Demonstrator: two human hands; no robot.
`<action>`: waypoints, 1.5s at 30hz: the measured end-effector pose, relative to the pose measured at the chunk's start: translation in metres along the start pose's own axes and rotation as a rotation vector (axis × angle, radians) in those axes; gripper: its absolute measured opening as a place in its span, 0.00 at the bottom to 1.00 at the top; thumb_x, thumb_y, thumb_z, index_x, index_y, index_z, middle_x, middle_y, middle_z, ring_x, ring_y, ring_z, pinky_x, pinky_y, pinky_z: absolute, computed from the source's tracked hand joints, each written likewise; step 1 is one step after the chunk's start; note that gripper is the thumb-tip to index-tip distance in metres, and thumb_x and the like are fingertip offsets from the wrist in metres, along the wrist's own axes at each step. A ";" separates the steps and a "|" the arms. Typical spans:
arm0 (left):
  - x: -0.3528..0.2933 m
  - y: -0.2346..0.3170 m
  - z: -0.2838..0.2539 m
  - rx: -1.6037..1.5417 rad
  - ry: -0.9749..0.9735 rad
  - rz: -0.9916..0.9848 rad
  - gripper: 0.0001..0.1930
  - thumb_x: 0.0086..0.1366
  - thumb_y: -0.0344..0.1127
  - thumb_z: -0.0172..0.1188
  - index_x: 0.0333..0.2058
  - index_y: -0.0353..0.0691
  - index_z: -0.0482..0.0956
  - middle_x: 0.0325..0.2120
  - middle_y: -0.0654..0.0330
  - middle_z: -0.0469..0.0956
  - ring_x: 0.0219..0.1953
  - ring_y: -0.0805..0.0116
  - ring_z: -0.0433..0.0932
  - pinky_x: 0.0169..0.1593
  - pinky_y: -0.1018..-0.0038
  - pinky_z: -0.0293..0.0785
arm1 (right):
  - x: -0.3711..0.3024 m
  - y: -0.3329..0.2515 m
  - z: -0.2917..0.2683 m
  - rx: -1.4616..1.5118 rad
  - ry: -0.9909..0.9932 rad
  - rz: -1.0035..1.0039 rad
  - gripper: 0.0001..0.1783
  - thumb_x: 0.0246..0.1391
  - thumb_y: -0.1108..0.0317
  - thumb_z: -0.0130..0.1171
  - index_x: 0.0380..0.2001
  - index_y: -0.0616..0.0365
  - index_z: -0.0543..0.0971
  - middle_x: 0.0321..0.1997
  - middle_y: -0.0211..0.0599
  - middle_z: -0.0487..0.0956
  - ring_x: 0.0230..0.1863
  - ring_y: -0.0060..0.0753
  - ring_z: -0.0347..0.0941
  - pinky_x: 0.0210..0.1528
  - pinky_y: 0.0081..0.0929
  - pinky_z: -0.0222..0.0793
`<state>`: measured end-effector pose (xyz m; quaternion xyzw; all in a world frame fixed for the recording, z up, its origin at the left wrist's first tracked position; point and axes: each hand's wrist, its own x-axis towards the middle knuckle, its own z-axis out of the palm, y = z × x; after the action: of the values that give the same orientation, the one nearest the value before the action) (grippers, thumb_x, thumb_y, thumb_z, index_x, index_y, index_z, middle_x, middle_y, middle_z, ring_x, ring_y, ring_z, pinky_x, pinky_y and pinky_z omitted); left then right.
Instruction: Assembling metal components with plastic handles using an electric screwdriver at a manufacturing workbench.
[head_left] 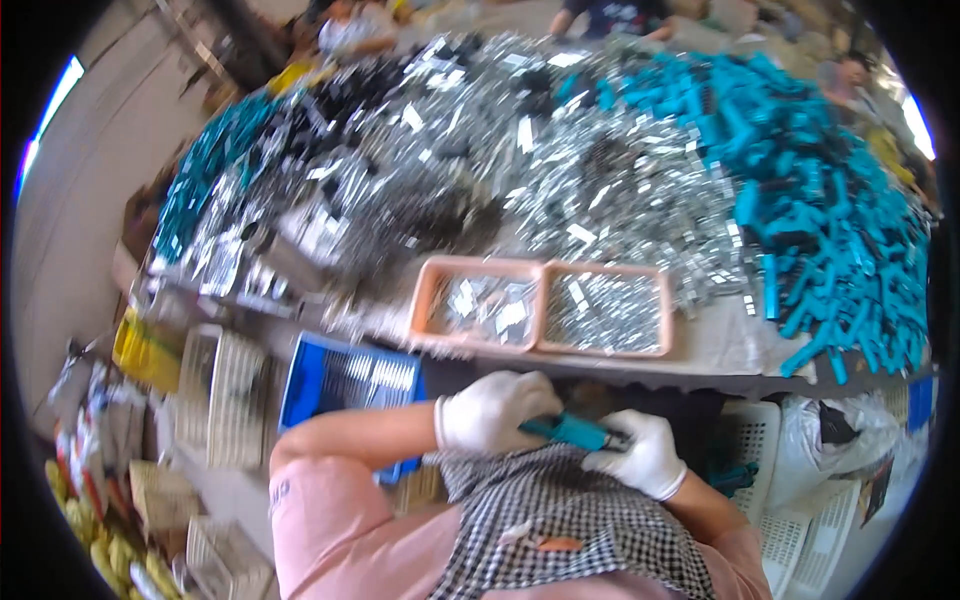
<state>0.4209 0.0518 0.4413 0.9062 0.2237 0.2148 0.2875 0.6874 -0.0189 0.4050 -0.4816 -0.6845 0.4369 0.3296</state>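
Teal part (pixel 578 432) at lower centre, could slip
Left hand (pixel 497 412) and right hand (pixel 642 456) curl closed on its opposite ends; a weak gloved pinch might drop it onto the checked apron (pixel 600 500).

Free to pass over the narrow bare strip of grey tabletop (pixel 722 348) between the paired salmon-pink rectangular plastic trays (pixel 541 312) and the heaped teal plastic pieces (pixel 800 200). Blocked beyond the trays by piled silvery metal parts (pixel 625 185); hemmed in left of the white-gloved left hand (pixel 500 412) by a blue rectangular plastic crate (pixel 297 385).
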 end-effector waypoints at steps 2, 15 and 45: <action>-0.003 -0.009 0.005 -0.082 -0.031 -0.045 0.22 0.47 0.37 0.73 0.41 0.38 0.80 0.37 0.53 0.77 0.35 0.53 0.80 0.37 0.63 0.78 | 0.006 -0.003 0.002 -0.080 -0.030 -0.026 0.29 0.32 0.56 0.82 0.35 0.64 0.82 0.30 0.46 0.82 0.29 0.40 0.82 0.34 0.28 0.76; 0.009 -0.051 0.016 0.006 -0.034 -0.008 0.23 0.49 0.36 0.70 0.45 0.41 0.78 0.38 0.55 0.76 0.36 0.54 0.80 0.37 0.63 0.79 | 0.063 -0.005 0.013 -0.107 -0.122 -0.074 0.20 0.44 0.58 0.73 0.38 0.57 0.82 0.28 0.50 0.80 0.30 0.55 0.78 0.31 0.37 0.73; 0.026 -0.008 0.032 -0.150 0.417 -0.012 0.05 0.61 0.28 0.64 0.35 0.38 0.77 0.40 0.54 0.80 0.50 0.51 0.78 0.52 0.61 0.74 | 0.034 -0.009 -0.011 -0.432 0.123 -0.210 0.18 0.40 0.54 0.73 0.31 0.52 0.82 0.23 0.43 0.80 0.24 0.48 0.79 0.26 0.38 0.74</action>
<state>0.4565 0.0579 0.4192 0.8168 0.2669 0.4120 0.3030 0.6827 0.0152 0.4183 -0.4927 -0.7870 0.2133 0.3038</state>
